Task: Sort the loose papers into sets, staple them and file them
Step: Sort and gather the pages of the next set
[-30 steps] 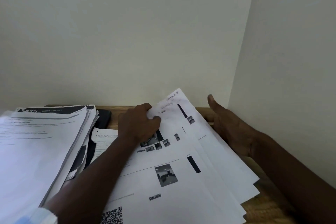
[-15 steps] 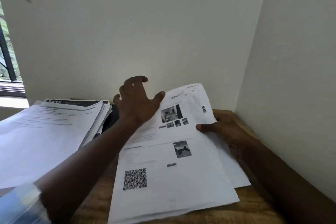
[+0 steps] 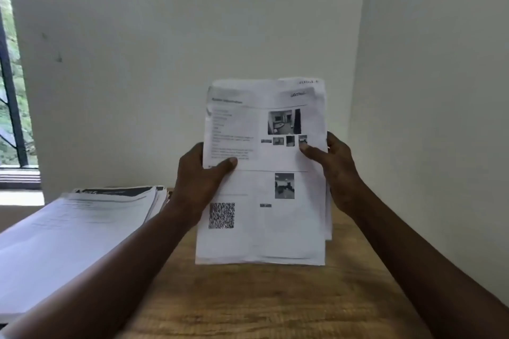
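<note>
The left hand [image 3: 199, 176] and right hand [image 3: 337, 170] each pinch a side edge of the set of papers [image 3: 278, 231], thumbs on the front sheet, holding it upright over the wooden surface [image 3: 261, 303]. Whether its bottom edge touches the wood I cannot tell. Bare wood lies below both hands. A side wall [image 3: 429, 124] stands beyond the right hand, a paper stack [image 3: 82, 231] beyond the left. The front sheet shows text, small photos and a QR code. The sheets behind it peek out unevenly at the top and right.
</note>
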Available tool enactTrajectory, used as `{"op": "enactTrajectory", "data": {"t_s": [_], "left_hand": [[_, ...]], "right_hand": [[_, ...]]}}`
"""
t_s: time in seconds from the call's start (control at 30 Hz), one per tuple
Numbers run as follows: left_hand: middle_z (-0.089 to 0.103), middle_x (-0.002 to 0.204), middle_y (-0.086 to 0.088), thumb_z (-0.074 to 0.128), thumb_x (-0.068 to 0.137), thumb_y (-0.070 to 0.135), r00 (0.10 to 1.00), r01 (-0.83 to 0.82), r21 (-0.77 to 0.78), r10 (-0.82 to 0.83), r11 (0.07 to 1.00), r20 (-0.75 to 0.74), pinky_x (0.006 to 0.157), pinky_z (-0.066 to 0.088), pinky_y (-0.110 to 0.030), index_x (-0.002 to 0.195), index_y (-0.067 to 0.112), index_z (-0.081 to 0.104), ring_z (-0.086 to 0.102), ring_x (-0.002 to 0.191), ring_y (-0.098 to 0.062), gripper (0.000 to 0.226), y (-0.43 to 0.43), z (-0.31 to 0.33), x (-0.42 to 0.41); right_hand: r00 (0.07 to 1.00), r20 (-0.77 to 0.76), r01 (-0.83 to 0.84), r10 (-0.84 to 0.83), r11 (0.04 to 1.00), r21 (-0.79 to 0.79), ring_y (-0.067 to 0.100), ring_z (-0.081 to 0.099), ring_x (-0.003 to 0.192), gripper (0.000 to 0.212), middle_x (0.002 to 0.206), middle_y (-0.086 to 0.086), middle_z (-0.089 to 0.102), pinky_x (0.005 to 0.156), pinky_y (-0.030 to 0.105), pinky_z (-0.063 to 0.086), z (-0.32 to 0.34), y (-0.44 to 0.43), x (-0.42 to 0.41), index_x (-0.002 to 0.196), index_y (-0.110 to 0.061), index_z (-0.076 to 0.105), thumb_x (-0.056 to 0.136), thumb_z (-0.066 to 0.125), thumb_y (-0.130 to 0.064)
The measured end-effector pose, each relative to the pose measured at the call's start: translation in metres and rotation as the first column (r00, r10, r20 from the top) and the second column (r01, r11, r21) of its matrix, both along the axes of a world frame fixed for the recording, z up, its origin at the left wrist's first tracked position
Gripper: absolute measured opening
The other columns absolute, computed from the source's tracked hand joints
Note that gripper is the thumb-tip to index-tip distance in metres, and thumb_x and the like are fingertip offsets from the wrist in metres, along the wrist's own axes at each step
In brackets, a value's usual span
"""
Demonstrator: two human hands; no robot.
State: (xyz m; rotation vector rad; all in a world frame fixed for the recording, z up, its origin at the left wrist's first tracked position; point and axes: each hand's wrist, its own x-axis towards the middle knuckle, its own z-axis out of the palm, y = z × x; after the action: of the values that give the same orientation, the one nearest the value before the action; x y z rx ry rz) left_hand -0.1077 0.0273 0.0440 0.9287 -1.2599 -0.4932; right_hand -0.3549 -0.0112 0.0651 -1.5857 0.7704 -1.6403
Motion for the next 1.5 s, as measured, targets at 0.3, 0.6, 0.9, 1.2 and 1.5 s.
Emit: {"op": "enactTrajectory", "data": {"t_s": [0.3, 0.6, 0.9, 1.2, 1.5], "left_hand": [[0.074, 0.108, 0.01, 0.077, 0.093, 0.024, 0.997, -0.07, 0.044, 0.069, 0.997, 0.025, 0.074, 0.062, -0.023, 0.118, 0.019, 0.063, 0.072, 0.09, 0.0, 0.029, 0.003, -0.032, -0.008], [0.076, 0.107, 0.007, 0.075, 0.095, 0.024, 0.988, -0.11, -0.053, 0.103, 0.992, -0.118, 0.079, 0.062, -0.033, 0.117, 0.018, 0.069, 0.075, 0.095, -0.009, 0.024, -0.003, -0.01, -0.015], [0.07, 0.111, 0.009, 0.068, 0.098, 0.014, 0.994, -0.108, 0.067, 0.107, 0.992, 0.011, 0.081, 0.06, -0.026, 0.121, 0.02, 0.058, 0.069, 0.101, -0.008, 0.026, 0.001, -0.058, -0.019], [0.07, 0.124, 0.005, 0.076, 0.093, 0.029, 0.858, 0.272, 0.305, -0.086, 0.913, -0.507, 0.097, 0.047, -0.044, 0.14, 0.021, 0.052, 0.065, 0.113, -0.019, 0.054, 0.031, -0.053, -0.036], [0.078, 0.094, 0.004, 0.068, 0.095, -0.002, 0.933, -0.032, 0.045, 0.046, 0.998, -0.357, 0.076, 0.058, -0.031, 0.101, 0.02, 0.072, 0.076, 0.084, -0.012, 0.023, 0.04, -0.031, -0.028]], "right_hand": [[0.949, -0.008, 0.314, -0.316, 0.945, -0.094, 0.005, 0.07, 0.102, 0.033, 0.116, -0.008, 0.071, 0.089, 0.039, 0.062, -0.056, 0.03, 0.017, 0.125, -0.025, 0.058, 0.095, 0.073, -0.022], [0.899, 0.028, 0.436, -0.436, 0.891, -0.125, 0.007, 0.07, 0.093, 0.021, 0.102, -0.008, 0.072, 0.079, 0.032, 0.06, -0.034, 0.029, 0.025, 0.113, -0.02, 0.065, 0.098, 0.07, -0.034], [0.918, -0.054, 0.395, -0.393, 0.918, 0.039, -0.008, 0.06, 0.098, 0.02, 0.109, -0.019, 0.063, 0.069, 0.003, 0.045, -0.086, 0.032, 0.038, 0.125, -0.026, 0.055, 0.105, 0.058, -0.026], [0.84, 0.397, 0.298, -0.37, 0.926, 0.231, 0.008, 0.068, 0.105, 0.02, 0.111, -0.013, 0.071, 0.094, 0.031, 0.055, -0.077, 0.035, 0.048, 0.119, -0.023, 0.064, 0.102, 0.062, -0.012], [0.709, 0.052, 0.659, -0.703, 0.687, 0.306, 0.036, 0.045, 0.139, 0.096, 0.155, 0.015, 0.039, 0.113, 0.056, 0.037, -0.056, 0.064, 0.046, 0.157, -0.016, 0.025, 0.083, 0.085, -0.025]]}}
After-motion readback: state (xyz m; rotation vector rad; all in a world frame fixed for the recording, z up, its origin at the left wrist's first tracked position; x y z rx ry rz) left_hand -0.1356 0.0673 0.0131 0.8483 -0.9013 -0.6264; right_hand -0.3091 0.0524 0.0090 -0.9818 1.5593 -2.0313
